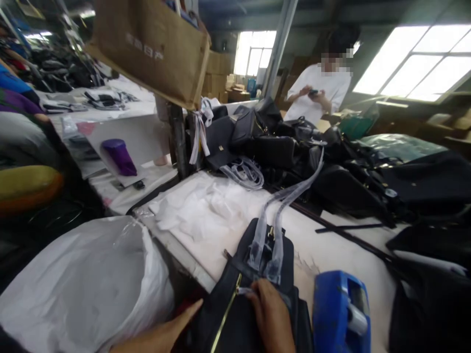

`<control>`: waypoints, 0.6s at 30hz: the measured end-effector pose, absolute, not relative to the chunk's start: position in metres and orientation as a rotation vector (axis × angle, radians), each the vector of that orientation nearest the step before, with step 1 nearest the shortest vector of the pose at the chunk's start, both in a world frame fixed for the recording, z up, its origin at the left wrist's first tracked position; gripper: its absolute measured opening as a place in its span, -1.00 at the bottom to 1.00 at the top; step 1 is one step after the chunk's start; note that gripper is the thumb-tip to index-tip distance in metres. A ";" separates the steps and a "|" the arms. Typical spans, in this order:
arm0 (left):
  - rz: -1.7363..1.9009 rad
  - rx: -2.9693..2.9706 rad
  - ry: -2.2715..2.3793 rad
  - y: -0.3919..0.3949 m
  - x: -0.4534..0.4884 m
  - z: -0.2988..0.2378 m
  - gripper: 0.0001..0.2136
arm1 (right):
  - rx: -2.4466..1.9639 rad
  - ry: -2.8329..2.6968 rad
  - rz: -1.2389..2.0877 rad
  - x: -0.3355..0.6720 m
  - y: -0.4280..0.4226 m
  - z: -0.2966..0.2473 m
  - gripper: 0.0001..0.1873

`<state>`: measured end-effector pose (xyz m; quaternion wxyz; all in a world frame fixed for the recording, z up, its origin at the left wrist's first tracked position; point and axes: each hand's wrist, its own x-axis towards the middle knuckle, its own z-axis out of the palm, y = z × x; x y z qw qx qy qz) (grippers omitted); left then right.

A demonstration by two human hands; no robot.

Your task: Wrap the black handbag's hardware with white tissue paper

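Note:
A black backpack (pixel 257 326) with a gold zipper (pixel 225 318) lies on the white worktable in front of me. Its two straps (pixel 281 235), wrapped in clear plastic, stretch away toward the pile behind. My right hand (pixel 270 311) is closed over the front of the bag, pinching the plastic-wrapped zipper pull (pixel 245 291) at the upper end of the gold zipper. At the bag's left edge, my left hand (pixel 180 321) grips its side; a digit shows along the edge and the other fingers are hidden.
A blue plastic holder (pixel 340 314) stands right of the backpack. White sheets (pixel 209 206) lie on the table, and a large white sack (pixel 91 289) is at its left. Black bags (pixel 268 142) are piled behind; a brown bag (pixel 150 49) hangs above. A person (pixel 316 90) stands beyond.

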<state>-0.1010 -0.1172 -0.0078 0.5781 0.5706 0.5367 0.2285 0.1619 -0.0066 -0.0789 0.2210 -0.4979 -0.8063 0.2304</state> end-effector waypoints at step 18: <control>0.729 1.116 1.321 -0.107 -0.062 -0.076 -0.49 | -1.466 -1.967 0.775 0.196 -0.023 -0.033 -0.80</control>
